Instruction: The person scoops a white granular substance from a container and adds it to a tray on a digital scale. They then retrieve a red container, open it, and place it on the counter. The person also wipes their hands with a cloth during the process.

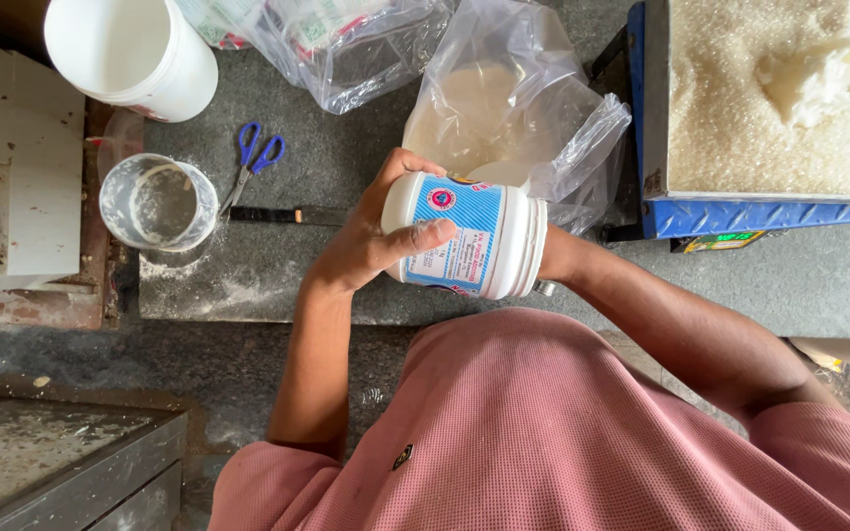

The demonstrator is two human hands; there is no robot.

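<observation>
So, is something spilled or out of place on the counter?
Yes. White powder is spilled on the dark counter, beside the clear cup and below the blue scissors. The left hand holds the white jar sideways.

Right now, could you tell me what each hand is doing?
Left hand: closed around the white jar.
Right hand: hidden behind the jar's lid end; grip cannot be told.

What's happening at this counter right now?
A person in a pink shirt holds a white jar with a blue label on its side above the dark counter. The left hand grips its base; the right hand is hidden behind the lid end. Behind the jar an open plastic bag holds pale powder. Blue scissors, a dusty clear tub and a white bucket sit to the left.
</observation>
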